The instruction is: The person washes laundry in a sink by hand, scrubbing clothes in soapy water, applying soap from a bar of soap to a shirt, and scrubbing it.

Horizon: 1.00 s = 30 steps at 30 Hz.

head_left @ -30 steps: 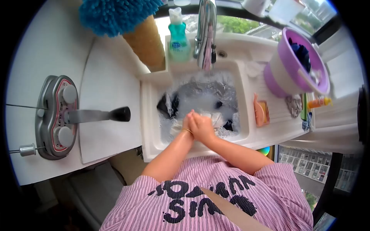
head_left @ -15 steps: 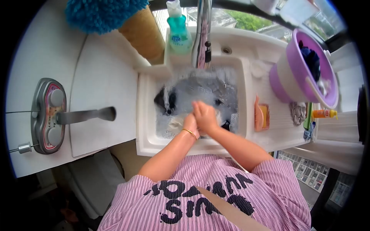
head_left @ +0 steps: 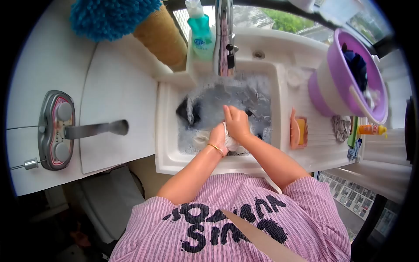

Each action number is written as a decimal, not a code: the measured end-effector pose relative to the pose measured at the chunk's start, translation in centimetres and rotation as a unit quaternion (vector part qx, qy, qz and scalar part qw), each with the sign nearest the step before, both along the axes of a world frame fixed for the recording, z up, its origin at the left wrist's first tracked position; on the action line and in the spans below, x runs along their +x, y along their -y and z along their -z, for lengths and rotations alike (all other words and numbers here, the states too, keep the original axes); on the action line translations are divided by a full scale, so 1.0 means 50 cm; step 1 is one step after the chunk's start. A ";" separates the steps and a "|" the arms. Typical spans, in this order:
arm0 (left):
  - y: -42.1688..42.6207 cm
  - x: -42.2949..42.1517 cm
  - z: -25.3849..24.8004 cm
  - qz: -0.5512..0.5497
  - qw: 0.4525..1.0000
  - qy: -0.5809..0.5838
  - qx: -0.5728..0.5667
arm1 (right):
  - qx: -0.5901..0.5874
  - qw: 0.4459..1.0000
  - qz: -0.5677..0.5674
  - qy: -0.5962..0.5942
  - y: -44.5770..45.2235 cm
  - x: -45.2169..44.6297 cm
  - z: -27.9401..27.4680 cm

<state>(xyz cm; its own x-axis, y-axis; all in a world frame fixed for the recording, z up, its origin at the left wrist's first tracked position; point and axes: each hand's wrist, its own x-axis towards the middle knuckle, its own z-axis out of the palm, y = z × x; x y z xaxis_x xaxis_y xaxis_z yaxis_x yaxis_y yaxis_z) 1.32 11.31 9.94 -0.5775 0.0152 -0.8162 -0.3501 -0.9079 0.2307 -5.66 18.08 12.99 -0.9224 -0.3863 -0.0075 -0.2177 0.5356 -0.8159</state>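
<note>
Now, more white cloth shows between the left hand and right hand; both hands' fingers grip it, so rubbing appears ongoing.

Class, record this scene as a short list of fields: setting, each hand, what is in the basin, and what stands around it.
Setting: white sink below a chrome tap
Left hand: gripping white cloth, gold-coloured bangle at the wrist
Right hand: gripping the same cloth, close beside the left
In the basin: cloudy, sudsy water; dark cloth at the left side
Behind the basin: teal bottle, upright, left of the tap
Right of the basin: purple-and-white bucket holding dark fabric
Cannot tell: how much cloth lies underwater
</note>
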 end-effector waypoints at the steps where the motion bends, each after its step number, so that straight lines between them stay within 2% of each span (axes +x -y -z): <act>1: 0.012 0.002 -0.005 -0.001 1.000 -0.001 -0.001 | -0.001 1.000 -0.001 -0.001 0.006 0.018 -0.021; 3: 0.035 0.026 0.022 -0.056 0.988 -0.121 0.082 | -0.044 0.990 -0.110 -0.070 0.023 0.080 -0.059; 4: 0.034 0.028 0.064 -0.060 0.975 -0.199 0.076 | -0.006 0.974 -0.144 -0.177 0.022 0.084 -0.015; 5: 0.033 0.032 0.113 -0.068 0.956 -0.276 0.072 | -0.006 0.973 -0.145 -0.177 0.020 0.065 0.009; 7: 0.038 0.003 -0.012 0.071 0.997 -0.034 0.018 | 0.038 0.992 -0.057 -0.103 0.003 0.004 0.041; 8: 0.034 0.007 0.000 0.024 0.998 -0.050 0.044 | 0.043 0.998 -0.032 -0.034 -0.006 -0.020 0.025; 9: 0.046 0.003 -0.026 0.026 0.997 -0.050 0.044 | 0.056 0.998 -0.034 0.015 -0.013 -0.040 0.017; 11: 0.093 0.019 -0.094 0.038 0.976 -0.150 0.154 | 0.011 0.992 -0.053 0.114 -0.034 -0.068 -0.001; 13: 0.141 0.020 -0.145 0.019 0.978 -0.174 0.115 | -0.106 0.987 -0.032 0.113 -0.054 -0.099 0.012; 14: 0.173 0.023 -0.136 0.026 0.978 -0.187 0.084 | -0.089 0.973 -0.032 0.209 -0.075 -0.122 -0.021; 16: 0.214 0.021 -0.098 0.033 0.979 -0.197 0.050 | -0.110 0.962 -0.045 0.245 -0.111 -0.153 -0.017; 18: 0.242 0.017 -0.072 0.026 0.964 -0.152 -0.216 | -0.108 0.957 -0.052 0.263 -0.122 -0.158 -0.013; 20: 0.245 0.001 -0.057 -0.011 0.958 -0.144 -0.249 | -0.020 0.978 -0.076 0.195 -0.123 -0.155 0.001; 21: 0.237 -0.017 -0.055 -0.045 0.949 -0.139 -0.278 | -0.018 0.978 -0.077 0.195 -0.117 -0.153 0.010; 23: 0.219 -0.043 0.019 -0.046 0.940 -0.144 -0.306 | 0.009 0.989 -0.023 0.146 -0.093 -0.143 0.037; 25: 0.198 -0.065 0.107 0.057 0.892 -0.080 -0.442 | 0.079 0.995 -0.018 0.055 -0.063 -0.127 0.102; 26: 0.182 -0.076 0.124 0.058 0.893 -0.080 -0.439 | 0.118 0.993 -0.029 0.009 -0.045 -0.113 0.116; 27: 0.166 -0.085 0.138 0.120 0.857 -0.050 -0.499 | 0.157 0.986 -0.040 -0.038 -0.034 -0.103 0.135; 28: 0.155 -0.094 0.153 0.182 0.811 -0.020 -0.555 | 0.174 0.983 -0.053 -0.028 -0.031 -0.097 0.157; 29: 0.155 -0.098 0.194 0.181 0.813 -0.024 -0.553 | 0.191 0.979 -0.066 -0.017 -0.031 -0.097 0.188; 30: 0.158 -0.095 0.257 0.205 0.794 0.036 -0.571 | 0.245 0.966 -0.084 0.009 -0.037 -0.104 0.217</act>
<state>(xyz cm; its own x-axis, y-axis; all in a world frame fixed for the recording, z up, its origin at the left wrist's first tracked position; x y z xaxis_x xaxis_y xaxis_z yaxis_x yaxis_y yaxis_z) -3.41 3.40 -2.91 -0.6663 -0.5836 -0.4643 -0.6122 0.0725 0.7874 -10.87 19.92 2.15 -0.8446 -0.4771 -0.2430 -0.3238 0.8165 -0.4779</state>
